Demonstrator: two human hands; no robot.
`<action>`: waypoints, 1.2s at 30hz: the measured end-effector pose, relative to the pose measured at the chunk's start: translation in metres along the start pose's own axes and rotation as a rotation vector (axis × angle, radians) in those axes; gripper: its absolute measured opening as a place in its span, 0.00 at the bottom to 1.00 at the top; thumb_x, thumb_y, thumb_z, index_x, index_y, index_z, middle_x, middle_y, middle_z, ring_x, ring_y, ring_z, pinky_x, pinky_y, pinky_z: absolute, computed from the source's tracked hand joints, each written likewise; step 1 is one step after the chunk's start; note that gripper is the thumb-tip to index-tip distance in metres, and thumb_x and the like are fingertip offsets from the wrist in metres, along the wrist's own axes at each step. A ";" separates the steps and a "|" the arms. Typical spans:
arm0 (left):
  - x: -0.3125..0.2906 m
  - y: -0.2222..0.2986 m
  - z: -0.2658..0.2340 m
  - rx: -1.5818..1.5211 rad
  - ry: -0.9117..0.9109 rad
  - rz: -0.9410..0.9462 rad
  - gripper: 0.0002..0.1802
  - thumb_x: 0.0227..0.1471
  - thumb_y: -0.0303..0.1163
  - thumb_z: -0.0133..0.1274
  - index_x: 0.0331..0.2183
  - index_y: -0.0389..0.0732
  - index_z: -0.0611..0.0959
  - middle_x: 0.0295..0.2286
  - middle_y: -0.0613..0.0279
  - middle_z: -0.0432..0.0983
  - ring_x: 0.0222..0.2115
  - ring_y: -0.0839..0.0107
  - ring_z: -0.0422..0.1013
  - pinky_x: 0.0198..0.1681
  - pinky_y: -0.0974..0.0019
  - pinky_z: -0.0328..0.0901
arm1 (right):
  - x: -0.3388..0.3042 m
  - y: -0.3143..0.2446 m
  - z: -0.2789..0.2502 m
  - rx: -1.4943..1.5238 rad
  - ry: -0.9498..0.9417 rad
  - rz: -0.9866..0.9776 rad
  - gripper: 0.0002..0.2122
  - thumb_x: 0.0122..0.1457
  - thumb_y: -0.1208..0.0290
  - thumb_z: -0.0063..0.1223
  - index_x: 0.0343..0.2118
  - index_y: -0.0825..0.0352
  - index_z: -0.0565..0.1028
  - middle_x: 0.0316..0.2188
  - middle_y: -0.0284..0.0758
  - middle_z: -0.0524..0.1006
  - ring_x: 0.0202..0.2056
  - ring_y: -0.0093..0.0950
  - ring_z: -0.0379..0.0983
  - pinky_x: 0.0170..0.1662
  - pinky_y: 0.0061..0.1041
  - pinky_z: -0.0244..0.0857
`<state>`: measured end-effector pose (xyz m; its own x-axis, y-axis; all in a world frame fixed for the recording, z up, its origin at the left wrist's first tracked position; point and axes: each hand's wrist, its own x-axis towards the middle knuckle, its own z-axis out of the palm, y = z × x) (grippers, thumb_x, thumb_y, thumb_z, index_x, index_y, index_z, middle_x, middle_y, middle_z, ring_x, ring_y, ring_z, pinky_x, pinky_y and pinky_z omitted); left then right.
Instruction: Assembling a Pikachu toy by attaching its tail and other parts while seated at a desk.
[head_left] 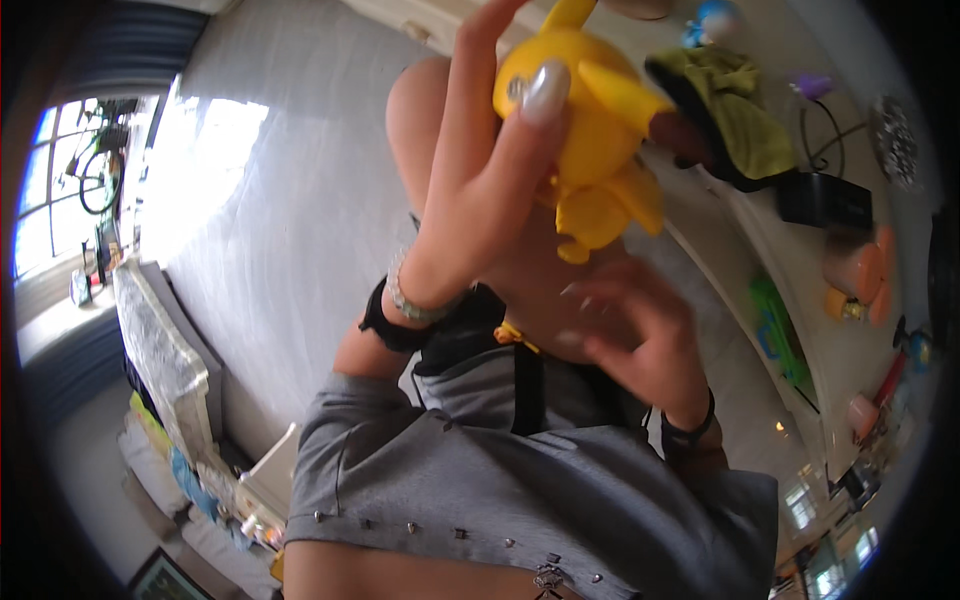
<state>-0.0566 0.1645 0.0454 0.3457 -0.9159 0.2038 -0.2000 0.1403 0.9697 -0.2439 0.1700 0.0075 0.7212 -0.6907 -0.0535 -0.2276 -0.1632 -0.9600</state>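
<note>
My left hand grips a yellow toy figure with pointed ears and a rounded head, held up in front of me at the top. Its thumb, with a long shiny silver nail, presses against the side of the toy's head. The toy's smaller body and feet hang below, tilted. Just under the toy is my right hand, slightly blurred and holding nothing, with its fingers bent and apart. A clear beaded bracelet and a black band circle my left wrist; another black band is on the right.
Along the right runs a pale tabletop. An olive-green and black cloth, a black box, an orange object and a green item are there. A bright window and a grey-white covered piece of furniture stand at the left.
</note>
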 end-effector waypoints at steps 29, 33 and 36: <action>0.028 -0.026 -0.061 -0.436 0.071 -0.236 0.33 0.47 0.50 0.42 0.50 0.43 0.57 0.40 0.54 0.61 0.36 0.66 0.65 0.33 0.66 0.68 | 0.029 -0.017 0.016 0.206 -0.287 -0.007 0.13 0.43 0.77 0.54 0.35 0.66 0.70 0.29 0.28 0.72 0.23 0.12 0.61 0.28 0.13 0.60; 0.061 -0.008 -0.073 -0.167 0.057 -0.184 0.30 0.51 0.48 0.37 0.52 0.42 0.55 0.42 0.54 0.63 0.42 0.63 0.64 0.38 0.60 0.66 | 0.052 -0.020 -0.002 0.640 -0.014 0.008 0.13 0.45 0.78 0.52 0.36 0.67 0.69 0.33 0.29 0.71 0.27 0.12 0.63 0.28 0.13 0.58; 0.092 0.001 -0.081 0.123 0.047 -0.084 0.34 0.49 0.49 0.41 0.52 0.42 0.54 0.41 0.49 0.63 0.39 0.61 0.67 0.37 0.61 0.67 | 0.066 -0.018 -0.004 0.823 0.055 -0.065 0.13 0.47 0.77 0.51 0.38 0.68 0.67 0.35 0.29 0.70 0.28 0.13 0.63 0.28 0.12 0.57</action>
<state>0.0493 0.1109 0.0760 0.4076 -0.9037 0.1314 -0.2783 0.0142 0.9604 -0.1952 0.1246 0.0226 0.6786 -0.7345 0.0021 0.3811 0.3495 -0.8559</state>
